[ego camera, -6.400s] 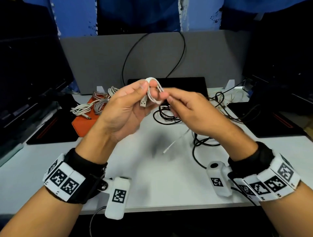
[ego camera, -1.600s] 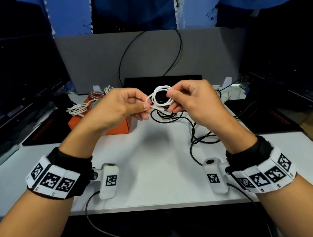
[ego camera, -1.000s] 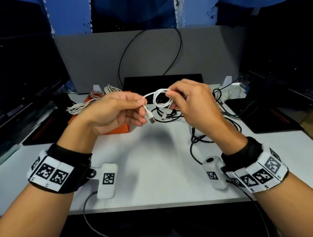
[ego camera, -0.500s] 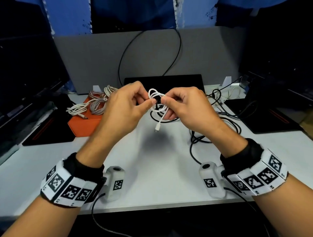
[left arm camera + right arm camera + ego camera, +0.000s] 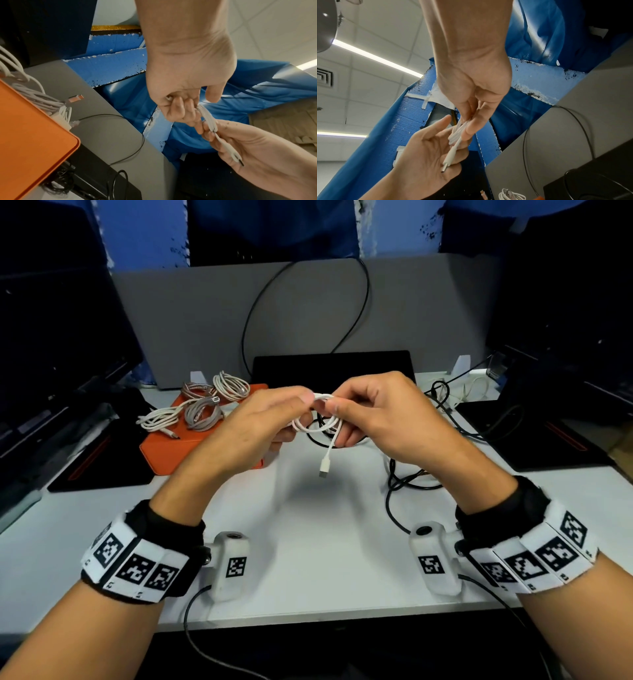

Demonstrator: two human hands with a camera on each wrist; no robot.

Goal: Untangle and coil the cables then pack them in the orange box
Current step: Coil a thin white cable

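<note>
Thin white USB cable coil [image 5: 317, 419], frame centre, pinched by left hand [image 5: 253, 426] and right hand [image 5: 383, 412] | orange flat box [image 5: 178, 445] centre-left | RISK: 1 loose plug end [image 5: 323, 469] dangling; slackened pinch could spring coil open.

the far side of the white cable [image 5: 317, 424] coil is hidden behind the fingertips of the left hand [image 5: 255, 428] and right hand [image 5: 387, 414] in the head view, so the number of loops cannot be told. the black cables [image 5: 406, 479] pass behind the right hand. the left hand covers the near right corner of the orange box [image 5: 171, 448]. in the left wrist view the picture's edge cuts the box off.
</note>
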